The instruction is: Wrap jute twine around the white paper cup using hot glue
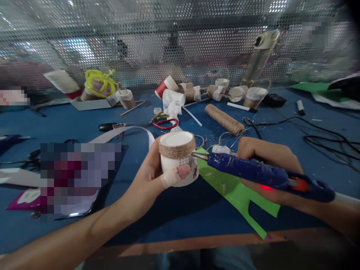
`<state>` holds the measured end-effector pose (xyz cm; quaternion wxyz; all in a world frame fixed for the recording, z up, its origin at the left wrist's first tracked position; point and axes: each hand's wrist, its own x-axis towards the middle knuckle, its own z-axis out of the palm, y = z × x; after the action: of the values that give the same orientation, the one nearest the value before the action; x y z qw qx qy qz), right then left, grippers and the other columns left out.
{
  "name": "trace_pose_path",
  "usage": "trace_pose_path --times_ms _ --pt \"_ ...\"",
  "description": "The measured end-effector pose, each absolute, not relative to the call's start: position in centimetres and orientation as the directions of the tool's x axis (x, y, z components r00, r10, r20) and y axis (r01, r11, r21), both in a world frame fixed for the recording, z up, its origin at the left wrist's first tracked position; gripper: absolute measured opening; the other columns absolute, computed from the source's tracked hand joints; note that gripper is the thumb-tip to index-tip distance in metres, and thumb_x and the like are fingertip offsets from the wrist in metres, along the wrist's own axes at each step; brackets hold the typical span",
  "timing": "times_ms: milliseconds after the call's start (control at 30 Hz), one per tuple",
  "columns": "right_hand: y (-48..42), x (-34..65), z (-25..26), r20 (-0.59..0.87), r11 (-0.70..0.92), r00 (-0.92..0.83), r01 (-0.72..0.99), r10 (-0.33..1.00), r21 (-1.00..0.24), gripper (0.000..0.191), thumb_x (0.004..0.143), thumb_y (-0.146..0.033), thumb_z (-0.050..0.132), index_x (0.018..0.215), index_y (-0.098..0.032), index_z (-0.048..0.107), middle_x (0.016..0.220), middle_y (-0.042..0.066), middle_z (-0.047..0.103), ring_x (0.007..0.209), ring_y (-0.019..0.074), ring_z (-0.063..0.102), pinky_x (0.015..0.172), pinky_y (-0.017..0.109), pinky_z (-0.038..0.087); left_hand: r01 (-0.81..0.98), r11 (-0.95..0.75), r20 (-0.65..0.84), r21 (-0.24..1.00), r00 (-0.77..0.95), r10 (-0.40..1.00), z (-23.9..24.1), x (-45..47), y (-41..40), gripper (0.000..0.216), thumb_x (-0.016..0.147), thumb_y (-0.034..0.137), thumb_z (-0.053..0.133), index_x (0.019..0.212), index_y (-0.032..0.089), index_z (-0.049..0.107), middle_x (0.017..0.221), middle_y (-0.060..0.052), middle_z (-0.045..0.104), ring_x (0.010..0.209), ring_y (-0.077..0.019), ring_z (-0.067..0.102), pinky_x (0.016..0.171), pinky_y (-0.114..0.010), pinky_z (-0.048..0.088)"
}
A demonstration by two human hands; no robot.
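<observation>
Tilted slightly toward me, a white paper cup (177,157) has brown twine wound in a band around its upper part. My left hand (157,170) grips it from the left, the thumb, with a plaster on it, across the printed front. A blue hot glue gun (250,168) is in my right hand (270,157), whose fingers are wrapped round it from behind. Its metal nozzle meets the right side of the cup at the lower edge of the twine band; I cannot tell if it touches. A red light glows on the gun.
Green paper (230,187) lies under the glue gun. Behind stand a twine roll (225,120), red-handled scissors (165,123) and several twine-wrapped cups (254,98). A black cable (306,119) runs along the right. A perforated metal screen (146,45) closes the table's back, with a bottle (260,56) beside it.
</observation>
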<state>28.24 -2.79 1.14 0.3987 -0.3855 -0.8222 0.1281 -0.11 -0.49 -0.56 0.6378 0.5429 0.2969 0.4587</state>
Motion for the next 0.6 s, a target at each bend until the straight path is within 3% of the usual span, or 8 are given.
trace_pose_path --times_ms 367,600 --pt "-3.18 27.97 1.05 0.581 0.653 -0.345 0.582 0.738 -0.484 0.026 0.075 -0.011 0.066 0.079 -0.027 0.046 0.07 -0.008 0.052 0.059 0.011 0.048 0.055 0.028 0.037 -0.186 -0.047 0.114 0.981 0.369 0.922 -0.4 -0.24 -0.55 0.055 0.091 0.03 0.088 0.142 0.036 0.069 0.136 -0.001 0.076 0.125 -0.0259 0.069 0.099 -0.029 0.061" --pt "-2.97 28.03 1.26 0.583 0.635 -0.325 0.615 0.745 -0.468 0.026 0.081 -0.014 0.067 0.077 -0.026 0.044 0.067 -0.008 0.05 0.055 0.0097 0.045 0.053 0.027 0.034 -0.233 -0.018 0.112 0.972 0.398 0.911 -0.53 -0.38 -0.3 0.048 0.092 0.031 0.086 0.138 0.038 0.073 0.133 0.0 0.077 0.124 -0.0256 0.07 0.095 -0.027 0.063"
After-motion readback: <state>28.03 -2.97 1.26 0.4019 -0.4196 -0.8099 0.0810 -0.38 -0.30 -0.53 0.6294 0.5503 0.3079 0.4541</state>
